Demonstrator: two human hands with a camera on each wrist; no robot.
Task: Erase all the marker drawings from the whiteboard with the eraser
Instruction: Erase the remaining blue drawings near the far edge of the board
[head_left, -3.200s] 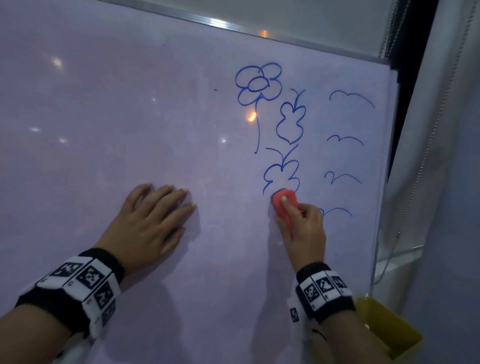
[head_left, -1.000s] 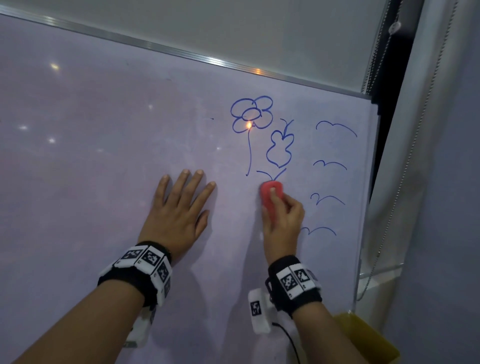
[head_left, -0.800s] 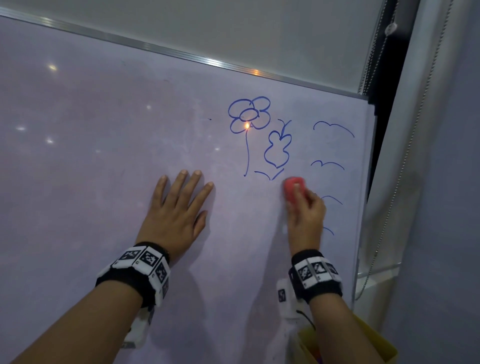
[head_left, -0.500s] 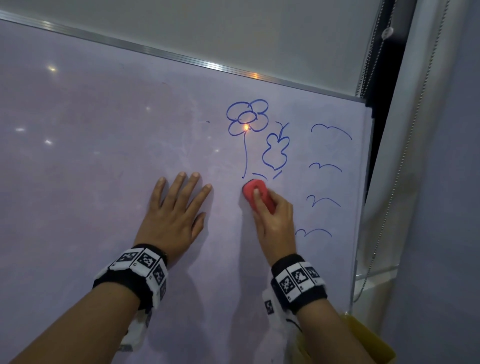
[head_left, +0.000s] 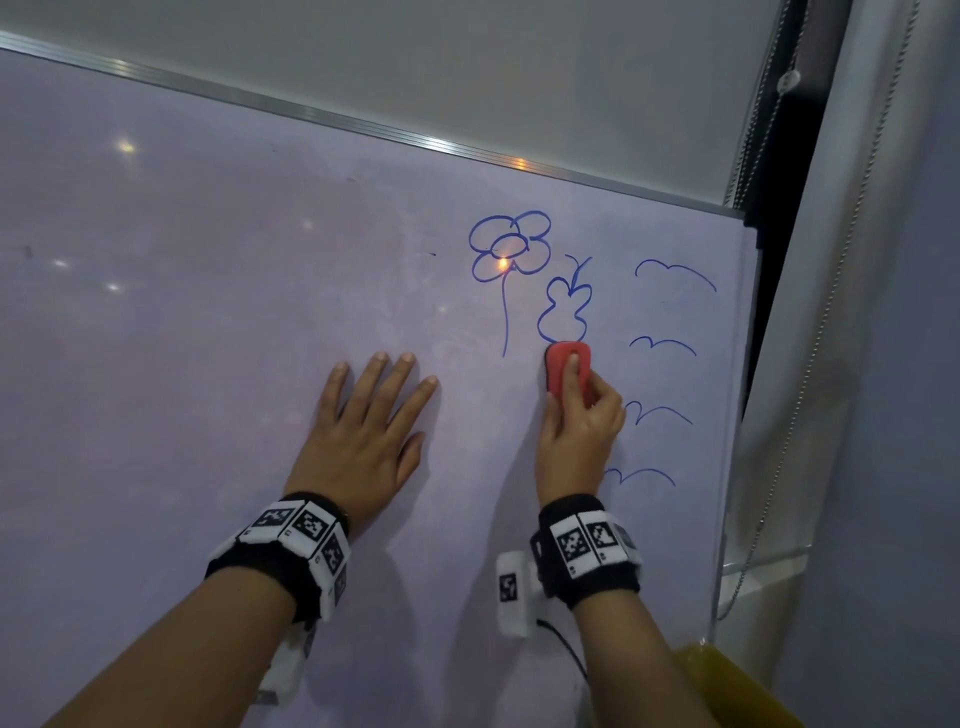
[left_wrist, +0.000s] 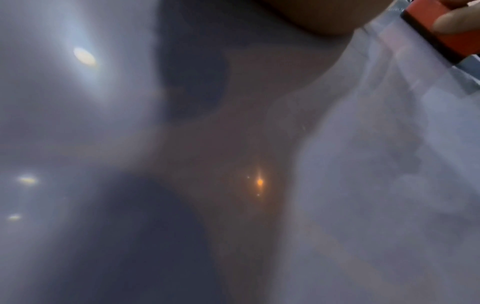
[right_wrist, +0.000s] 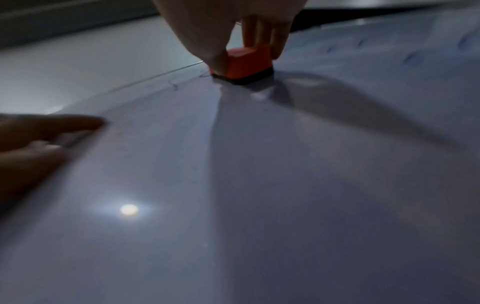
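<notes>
R hand (head_left: 579, 426) fingers clamped on red eraser (head_left: 566, 366), pressed to whiteboard (head_left: 208, 364) just under leaf doodle (head_left: 563, 312). L hand (head_left: 363, 431) flat, fingers spread, bracing board. Eraser prob light, stiff shell, soft pad; grip by sides.

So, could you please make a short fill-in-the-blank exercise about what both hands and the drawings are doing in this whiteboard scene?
1. The right hand holds a red ____ against the whiteboard.
2. The left hand lies ____ on the whiteboard, fingers straight.
3. The drawings are made in ____ marker.
4. The flower is drawn ____ the left hand.

Missing words: eraser; flat; blue; above
</notes>
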